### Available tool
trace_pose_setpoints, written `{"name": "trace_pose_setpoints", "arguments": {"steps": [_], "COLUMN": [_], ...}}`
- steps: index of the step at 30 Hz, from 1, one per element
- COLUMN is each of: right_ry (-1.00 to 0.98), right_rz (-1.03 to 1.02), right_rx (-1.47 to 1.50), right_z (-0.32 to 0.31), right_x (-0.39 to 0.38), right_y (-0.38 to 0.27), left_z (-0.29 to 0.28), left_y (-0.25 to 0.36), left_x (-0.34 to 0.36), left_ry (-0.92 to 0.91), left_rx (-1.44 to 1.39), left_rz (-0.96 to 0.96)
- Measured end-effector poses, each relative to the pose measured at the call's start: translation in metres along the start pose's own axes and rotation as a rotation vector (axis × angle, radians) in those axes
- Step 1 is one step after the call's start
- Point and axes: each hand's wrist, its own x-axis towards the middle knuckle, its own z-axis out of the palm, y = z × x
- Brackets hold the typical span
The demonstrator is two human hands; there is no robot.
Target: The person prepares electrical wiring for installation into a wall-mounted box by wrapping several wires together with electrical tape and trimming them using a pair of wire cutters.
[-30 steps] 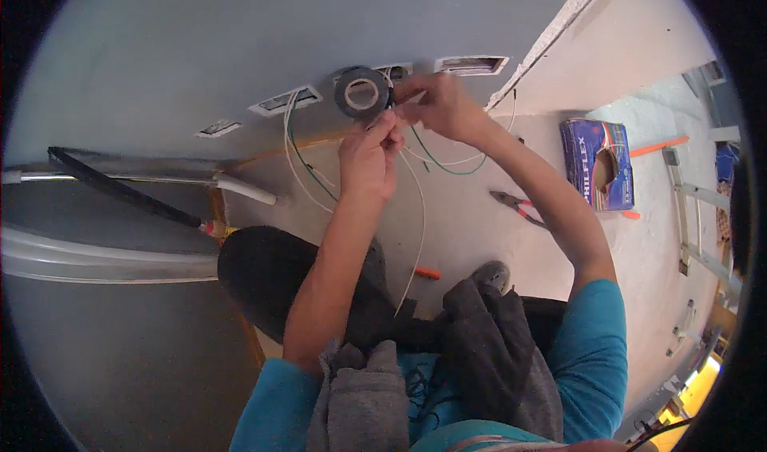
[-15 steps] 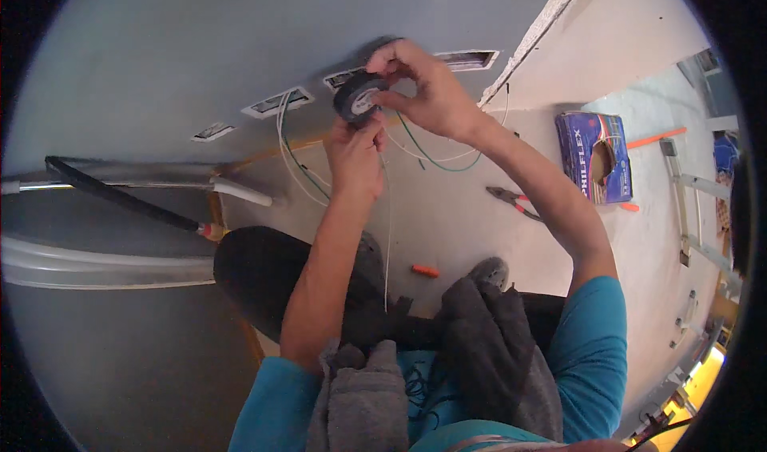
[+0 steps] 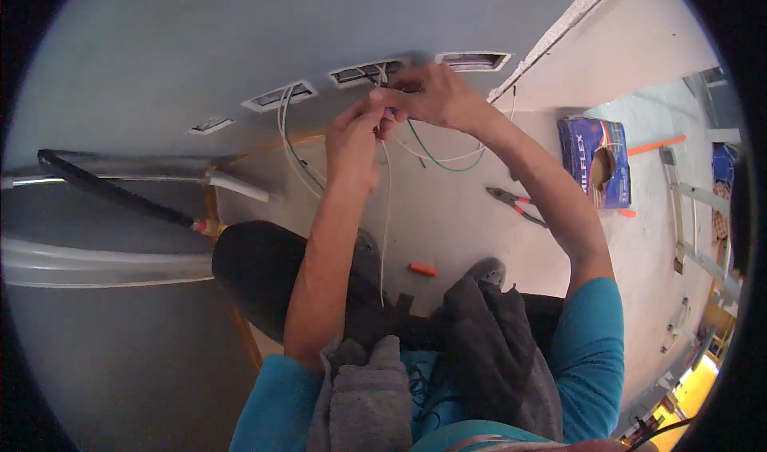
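The left hand [image 3: 351, 142] and the right hand [image 3: 447, 100] meet just in front of a wall opening [image 3: 349, 77], probably so that one steadies the work while the other handles it close to where wires come out. The left fingers are pinched narrow on a white wire [image 3: 387, 212], whose loose length hangs from them toward the person's lap, apparently left free because only its upper part needs holding. The right fingers curl against the left fingertips (something dark shows among them, too blurred to name), and I cannot tell what they grip. A green wire [image 3: 447, 168] loops over the floor [image 3: 471, 236] below the right wrist. Pliers [image 3: 505, 197] lie beyond the right forearm, near a blue box [image 3: 574, 160], perhaps kept within reach while both hands are busy; a short orange piece [image 3: 422, 270] lies between the feet.
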Motion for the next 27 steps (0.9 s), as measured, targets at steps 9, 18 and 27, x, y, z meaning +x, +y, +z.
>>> {"name": "trace_pose_setpoints", "arguments": {"steps": [9, 18, 27], "right_ry": [-0.050, -0.171, -0.326], "right_rz": [0.004, 0.049, -0.103], "right_rx": [0.650, 0.621, 0.615], "right_z": [0.009, 0.005, 0.007], "right_x": [-0.002, 0.003, 0.018], "right_y": [0.035, 0.049, 0.054], "left_z": [-0.024, 0.003, -0.001], "left_y": [0.005, 0.008, -0.011], "left_x": [0.029, -0.003, -0.005], "left_ry": [-0.330, -0.078, -0.074], "left_rx": [-0.141, -0.239, -0.414], "left_rz": [-0.204, -0.203, -0.202]}}
